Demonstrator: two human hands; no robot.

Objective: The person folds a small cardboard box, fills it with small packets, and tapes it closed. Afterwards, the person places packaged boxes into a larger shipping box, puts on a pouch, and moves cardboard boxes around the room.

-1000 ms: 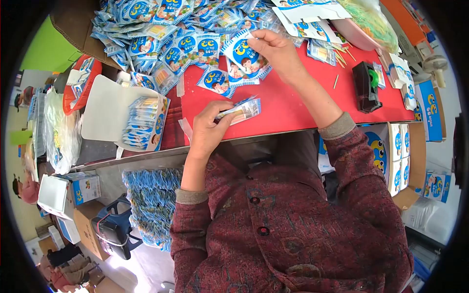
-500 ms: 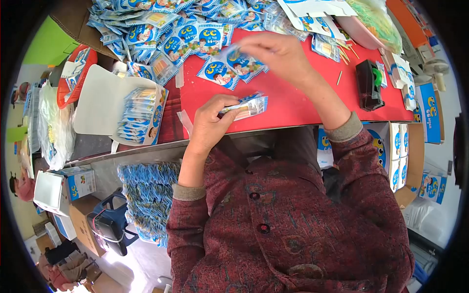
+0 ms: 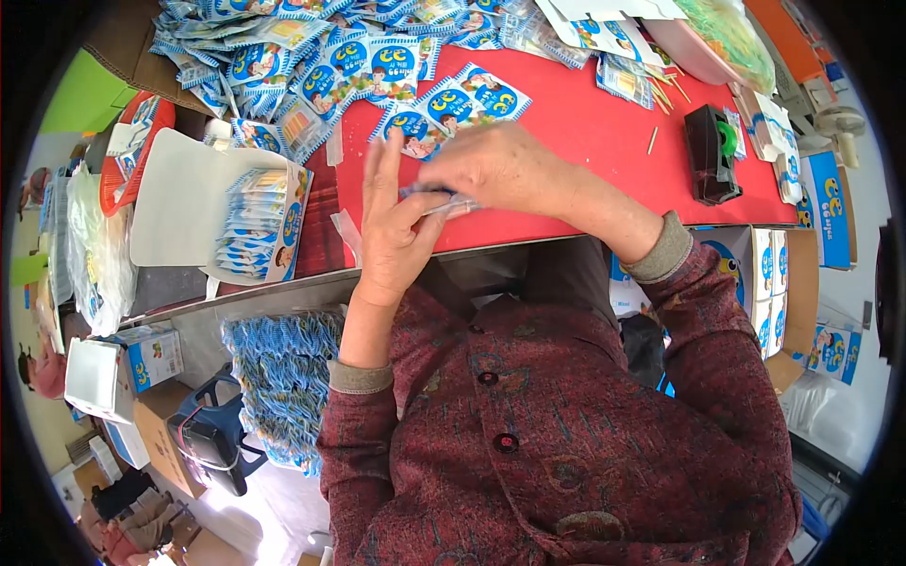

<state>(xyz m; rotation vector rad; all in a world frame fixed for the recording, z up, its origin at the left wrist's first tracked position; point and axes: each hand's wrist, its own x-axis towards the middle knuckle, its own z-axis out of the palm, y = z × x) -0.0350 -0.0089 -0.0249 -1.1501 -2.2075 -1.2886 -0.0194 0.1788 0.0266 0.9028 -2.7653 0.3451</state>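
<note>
My left hand point(image 3: 401, 217) pinches a small blue-and-white snack packet point(image 3: 461, 205) between thumb and forefinger, its other fingers raised. Curled over the same packet, my right hand point(image 3: 505, 170) meets the left above the front edge of the red tabletop point(image 3: 585, 137); its fingertips are partly hidden and slightly blurred. Most of the held packet is covered by the hands. Just beyond them lie three overlapping packets, the rightmost packet point(image 3: 496, 92) face up. To the left, an open white carton point(image 3: 175, 203) contains a row of upright packets point(image 3: 253, 226).
A large heap of packets point(image 3: 330, 71) covers the back left of the table. At the right stand a black tape dispenser point(image 3: 706, 156) and a pink basin point(image 3: 689, 47). Loose sticks point(image 3: 653, 141) lie nearby. Strung blue packets point(image 3: 283, 377) hang or stand below the table.
My right hand has come down and left from the loose packets to the packet in my left hand. The rightmost loose packet now lies flat and uncovered. My left fingers have lifted.
</note>
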